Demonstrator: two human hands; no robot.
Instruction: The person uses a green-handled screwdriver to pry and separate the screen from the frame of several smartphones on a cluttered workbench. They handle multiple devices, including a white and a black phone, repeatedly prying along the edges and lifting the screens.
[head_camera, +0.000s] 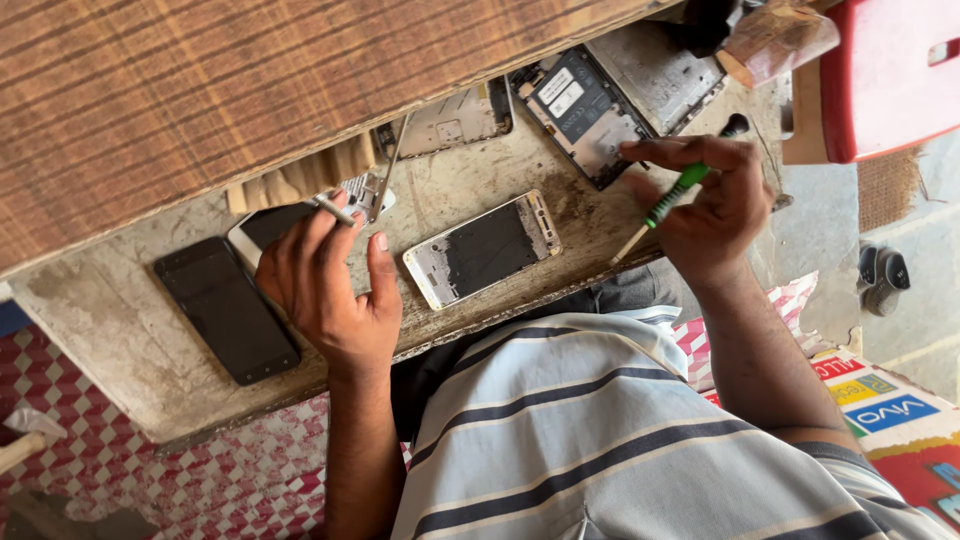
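Grimy workbench (130, 330), phones scattered, left hand (330, 285) pinching tweezers (335, 210), right hand (710, 205) gripping green screwdriver (668, 200)

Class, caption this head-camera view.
Right hand holds a green screwdriver; left hand pinches a small metal piece beside opened phones.
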